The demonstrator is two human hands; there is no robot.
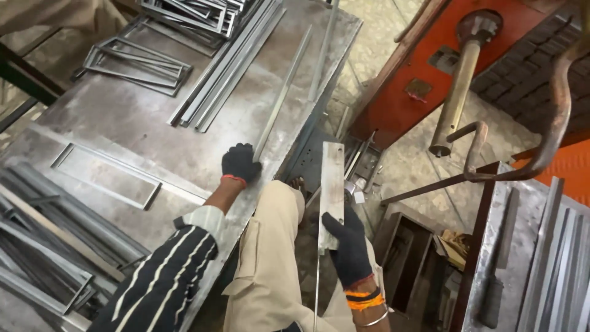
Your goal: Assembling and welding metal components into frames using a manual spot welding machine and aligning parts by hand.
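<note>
My left hand (240, 162), in a black glove, rests on the near end of a long thin metal strip (284, 92) that lies on the steel workbench (123, 117). My right hand (349, 241), also gloved in black, grips the lower end of a short flat metal plate (332, 184) and holds it upright over my lap, off the bench's edge. My beige trouser leg sits below both hands.
Rectangular metal frames (138, 64) and bundled steel bars (230, 64) lie on the bench's far side. More frames pile at the left (43, 246). An orange machine with a long lever handle (456, 92) stands to the right, beside another bench holding strips (553, 258).
</note>
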